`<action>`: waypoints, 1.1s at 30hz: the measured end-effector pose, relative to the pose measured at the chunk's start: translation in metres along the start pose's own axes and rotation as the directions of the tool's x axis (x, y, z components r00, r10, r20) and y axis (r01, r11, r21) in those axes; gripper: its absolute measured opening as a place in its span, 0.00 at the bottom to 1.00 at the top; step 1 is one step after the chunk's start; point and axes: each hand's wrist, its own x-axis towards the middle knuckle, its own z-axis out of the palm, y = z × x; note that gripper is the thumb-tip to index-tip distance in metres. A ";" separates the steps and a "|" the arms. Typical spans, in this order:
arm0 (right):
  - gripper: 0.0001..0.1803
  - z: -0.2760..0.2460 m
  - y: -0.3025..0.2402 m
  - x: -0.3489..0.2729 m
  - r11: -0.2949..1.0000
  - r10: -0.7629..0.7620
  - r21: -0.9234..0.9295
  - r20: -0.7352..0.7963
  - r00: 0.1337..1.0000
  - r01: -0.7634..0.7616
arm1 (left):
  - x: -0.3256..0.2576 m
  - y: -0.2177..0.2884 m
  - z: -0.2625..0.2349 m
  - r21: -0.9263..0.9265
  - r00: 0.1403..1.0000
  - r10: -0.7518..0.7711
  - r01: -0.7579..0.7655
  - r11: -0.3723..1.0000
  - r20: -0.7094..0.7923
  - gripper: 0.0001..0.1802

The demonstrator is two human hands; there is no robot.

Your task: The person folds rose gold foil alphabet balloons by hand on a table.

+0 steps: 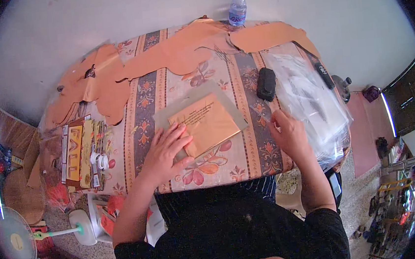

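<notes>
On the patterned tablecloth in front of me lies a flat orange folded piece (217, 126) inside a clear plastic bag (206, 91) with black print. My left hand (169, 146) rests flat on its left side, fingers spread. To the right of the bag, my right hand (288, 135) is closed with curled fingers; whatever it may pinch is too small to make out. Just beyond that hand sits a black oblong case (266, 84). A pile of clear plastic bags (309, 106) spreads over the table's right side, beside the right hand.
Orange cut-out sheets (171, 53) stretch along the table's far edge and left side. A water bottle (237, 9) stands at the back. At the left lie a stack of printed cards (79, 153) and a white coiled cord (100, 161). A fan (16, 240) stands lower left.
</notes>
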 end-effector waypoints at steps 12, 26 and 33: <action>0.14 0.012 -0.019 0.009 0.922 -0.300 0.267 0.039 0.953 0.279 | 0.002 0.004 -0.004 -0.013 0.998 -0.030 0.030 0.999 0.059 0.32; 0.35 0.047 -0.041 0.041 0.860 -0.498 0.024 0.257 0.828 0.510 | 0.002 0.000 0.000 0.028 1.000 0.009 -0.010 1.000 0.019 0.30; 0.40 0.063 -0.045 0.041 0.833 -0.535 0.013 0.276 0.799 0.553 | 0.003 0.002 -0.002 0.035 0.999 -0.002 0.001 0.999 0.035 0.30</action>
